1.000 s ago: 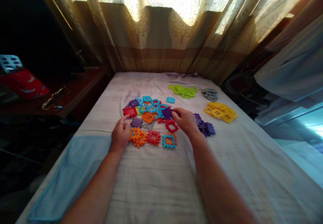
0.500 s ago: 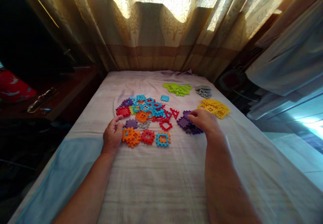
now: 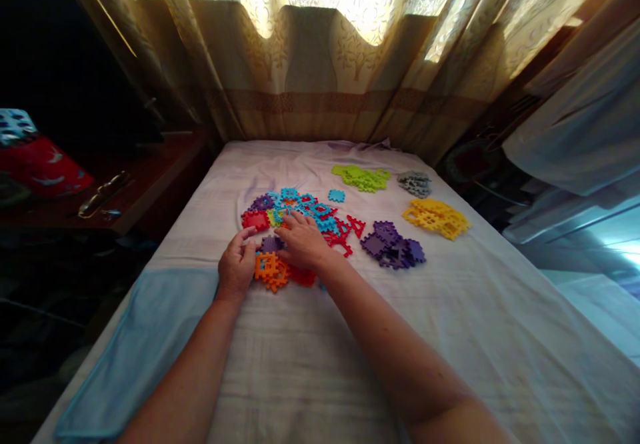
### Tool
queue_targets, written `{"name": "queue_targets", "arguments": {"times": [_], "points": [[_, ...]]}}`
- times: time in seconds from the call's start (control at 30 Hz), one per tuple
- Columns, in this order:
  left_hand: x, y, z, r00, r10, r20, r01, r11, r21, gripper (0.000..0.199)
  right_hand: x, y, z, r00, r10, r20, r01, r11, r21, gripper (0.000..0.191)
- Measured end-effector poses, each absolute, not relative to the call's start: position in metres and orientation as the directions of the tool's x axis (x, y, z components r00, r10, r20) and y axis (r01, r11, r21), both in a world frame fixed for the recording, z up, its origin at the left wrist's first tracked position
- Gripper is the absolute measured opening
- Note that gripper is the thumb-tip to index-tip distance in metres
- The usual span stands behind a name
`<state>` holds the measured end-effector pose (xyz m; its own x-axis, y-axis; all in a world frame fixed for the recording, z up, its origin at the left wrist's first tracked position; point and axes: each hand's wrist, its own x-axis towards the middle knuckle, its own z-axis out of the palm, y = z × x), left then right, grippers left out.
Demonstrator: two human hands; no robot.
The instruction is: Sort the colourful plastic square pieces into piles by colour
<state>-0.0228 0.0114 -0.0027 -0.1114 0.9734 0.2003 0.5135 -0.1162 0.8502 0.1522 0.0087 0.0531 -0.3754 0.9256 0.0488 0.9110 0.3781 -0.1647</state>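
A mixed heap of plastic interlocking tiles lies on the bed, with blue tiles [image 3: 325,217] at the right and a red tile [image 3: 255,220] at the left. My right hand [image 3: 304,243] reaches over the heap, fingers spread, close to a purple tile [image 3: 271,244]; its palm hides part of the heap. My left hand [image 3: 237,264] rests at the heap's left edge with fingers loosely apart, beside orange tiles [image 3: 273,272]. Nothing shows in either hand. To the right of the heap sits a pile of purple tiles [image 3: 390,245].
Sorted piles of green tiles [image 3: 361,178], grey tiles [image 3: 415,183] and yellow tiles [image 3: 436,218] lie toward the far right. One blue tile [image 3: 337,195] sits alone behind the heap. A light blue cloth [image 3: 145,337] covers the bed's left front. Curtains [image 3: 310,77] hang behind.
My right hand has moved left from the purple pile to the mixed heap and its fingers have spread. The left hand stays by the orange tiles. The view has shifted slightly.
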Motion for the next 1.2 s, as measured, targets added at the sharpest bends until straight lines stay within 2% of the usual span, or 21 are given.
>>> {"name": "queue_targets", "arguments": {"times": [0.13, 0.23, 0.33, 0.43, 0.53, 0.7, 0.8, 1.0, 1.1, 1.2], "points": [[-0.023, 0.013, -0.006, -0.100, 0.970, 0.221, 0.500, -0.143, 0.854, 0.040, 0.149, 0.018, 0.055, -0.377, 0.924, -0.066, 0.921, 0.367, -0.129, 0.050], [-0.023, 0.013, -0.006, -0.098, 0.971, 0.217, 0.498, -0.141, 0.855, 0.039, 0.148, 0.023, 0.054, -0.399, 0.912, -0.095, 0.914, 0.387, -0.123, 0.048], [-0.023, 0.012, -0.004, -0.137, 0.968, 0.210, 0.459, -0.126, 0.879, 0.040, 0.146, 0.024, 0.051, -0.414, 0.910, -0.023, 0.900, 0.405, -0.163, 0.051], [-0.023, 0.012, -0.002, -0.208, 0.953, 0.219, 0.388, -0.125, 0.913, 0.040, 0.146, 0.022, 0.048, -0.392, 0.913, 0.115, 0.886, 0.409, -0.218, 0.057], [-0.023, 0.013, -0.002, -0.257, 0.940, 0.223, 0.358, -0.122, 0.926, 0.040, 0.152, 0.018, 0.048, -0.276, 0.938, 0.211, 0.902, 0.328, -0.280, 0.055], [-0.023, 0.015, -0.004, -0.257, 0.942, 0.215, 0.353, -0.116, 0.928, 0.040, 0.191, 0.000, 0.055, -0.052, 0.963, 0.264, 0.910, 0.154, -0.385, 0.058], [-0.024, 0.016, -0.005, -0.254, 0.942, 0.219, 0.374, -0.114, 0.921, 0.043, 0.232, -0.021, 0.066, 0.022, 0.979, 0.203, 0.938, 0.050, -0.343, 0.054], [-0.025, 0.013, -0.002, -0.233, 0.946, 0.225, 0.440, -0.104, 0.892, 0.047, 0.316, -0.063, 0.085, 0.259, 0.966, -0.009, 0.960, -0.259, -0.105, 0.047], [-0.025, 0.013, -0.001, -0.231, 0.945, 0.230, 0.468, -0.100, 0.878, 0.048, 0.340, -0.072, 0.085, 0.315, 0.947, -0.057, 0.947, -0.318, -0.051, 0.049], [-0.025, 0.014, -0.002, -0.235, 0.946, 0.222, 0.460, -0.093, 0.883, 0.047, 0.349, -0.074, 0.080, 0.324, 0.943, -0.082, 0.943, -0.328, -0.049, 0.050]]}}
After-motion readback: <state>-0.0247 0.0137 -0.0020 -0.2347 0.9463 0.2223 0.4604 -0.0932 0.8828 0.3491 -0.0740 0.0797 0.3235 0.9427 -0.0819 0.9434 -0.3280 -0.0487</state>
